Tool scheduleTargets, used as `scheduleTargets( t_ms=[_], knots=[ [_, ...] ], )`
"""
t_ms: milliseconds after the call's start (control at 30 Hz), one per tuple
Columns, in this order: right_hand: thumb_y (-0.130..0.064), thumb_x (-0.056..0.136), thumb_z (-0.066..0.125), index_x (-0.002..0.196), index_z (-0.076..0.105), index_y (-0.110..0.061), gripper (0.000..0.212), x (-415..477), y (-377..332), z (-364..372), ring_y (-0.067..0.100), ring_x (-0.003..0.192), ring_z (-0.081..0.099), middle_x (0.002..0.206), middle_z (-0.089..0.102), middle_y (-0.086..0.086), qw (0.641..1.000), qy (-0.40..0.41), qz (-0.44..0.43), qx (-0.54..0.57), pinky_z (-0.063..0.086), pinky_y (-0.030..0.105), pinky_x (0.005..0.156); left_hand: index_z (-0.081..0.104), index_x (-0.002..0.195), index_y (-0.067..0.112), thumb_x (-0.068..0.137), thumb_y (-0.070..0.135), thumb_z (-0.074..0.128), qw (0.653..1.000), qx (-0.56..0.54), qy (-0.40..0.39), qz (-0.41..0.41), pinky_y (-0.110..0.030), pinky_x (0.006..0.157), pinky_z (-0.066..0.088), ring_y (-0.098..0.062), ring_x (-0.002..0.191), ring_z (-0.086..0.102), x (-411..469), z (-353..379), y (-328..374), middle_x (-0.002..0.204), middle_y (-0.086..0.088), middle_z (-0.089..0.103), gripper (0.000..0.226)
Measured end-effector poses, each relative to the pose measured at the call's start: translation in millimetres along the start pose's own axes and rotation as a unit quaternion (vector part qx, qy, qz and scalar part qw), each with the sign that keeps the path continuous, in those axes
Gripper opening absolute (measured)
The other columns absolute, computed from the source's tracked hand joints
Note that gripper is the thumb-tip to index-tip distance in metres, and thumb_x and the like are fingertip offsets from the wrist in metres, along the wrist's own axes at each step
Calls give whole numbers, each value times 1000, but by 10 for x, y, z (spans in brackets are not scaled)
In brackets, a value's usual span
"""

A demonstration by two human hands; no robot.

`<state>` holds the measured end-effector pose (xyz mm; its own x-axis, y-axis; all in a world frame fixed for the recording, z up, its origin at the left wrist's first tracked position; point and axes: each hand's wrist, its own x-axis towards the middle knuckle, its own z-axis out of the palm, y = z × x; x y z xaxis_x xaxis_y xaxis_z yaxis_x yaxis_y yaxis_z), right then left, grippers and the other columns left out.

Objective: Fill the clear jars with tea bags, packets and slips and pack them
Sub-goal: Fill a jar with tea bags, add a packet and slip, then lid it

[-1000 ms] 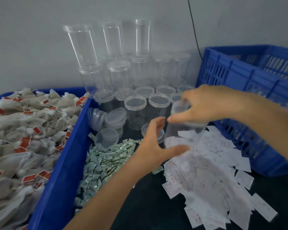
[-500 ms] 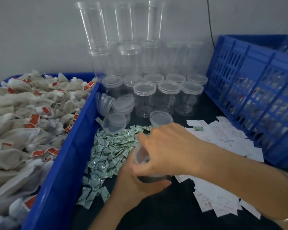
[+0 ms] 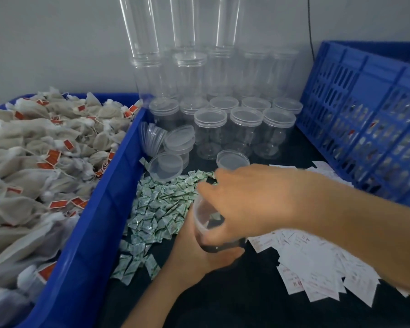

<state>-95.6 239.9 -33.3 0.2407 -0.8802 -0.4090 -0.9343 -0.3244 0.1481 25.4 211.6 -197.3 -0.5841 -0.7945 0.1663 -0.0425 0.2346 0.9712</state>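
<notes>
My left hand (image 3: 194, 252) grips a clear open jar (image 3: 202, 216) from below, just above the dark table, between the packet pile and the slips. A pale slip shows inside the jar. My right hand (image 3: 258, 200) lies over the jar's mouth, blurred, its fingers stretched left toward the small green-and-white packets (image 3: 156, 209). White paper slips (image 3: 317, 268) are spread out to the right of the jar. Tea bags (image 3: 33, 150) with red tags fill the blue bin (image 3: 100, 209) on the left.
Several lidded clear jars (image 3: 245, 129) stand in rows behind the packets, with tall stacks of jars (image 3: 142, 27) against the wall. Loose lids (image 3: 166, 166) lie by the bin. A blue slatted crate (image 3: 365, 114) stands at the right.
The jar came from the rows down and left into my left hand beside the packets. My right hand has shifted from gripping its top to reaching over it toward the packets.
</notes>
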Motion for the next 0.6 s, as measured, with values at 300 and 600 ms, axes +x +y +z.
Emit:
scheduleTargets(
  t_ms=[300,600],
  knots=[
    [-79,88,34,114,47,-16,70,46,-85,11,13,61,36,80,44,-1,997,37,53,-36,22,31,50,53,119,8,62,10,89,1000,0,-8,-24,-9,74,50,-1,94,66,0,1,-56,103,14,70,67],
    [-66,86,54,151,19,-40,78,-43,-59,-113,29,107,51,138,28,7,998,-56,-8,-6,52,37,72,49,108,23,58,20,92,1000,0,4,-12,1,65,43,17,85,59,-5,60,-117,97,39,60,66]
  ],
)
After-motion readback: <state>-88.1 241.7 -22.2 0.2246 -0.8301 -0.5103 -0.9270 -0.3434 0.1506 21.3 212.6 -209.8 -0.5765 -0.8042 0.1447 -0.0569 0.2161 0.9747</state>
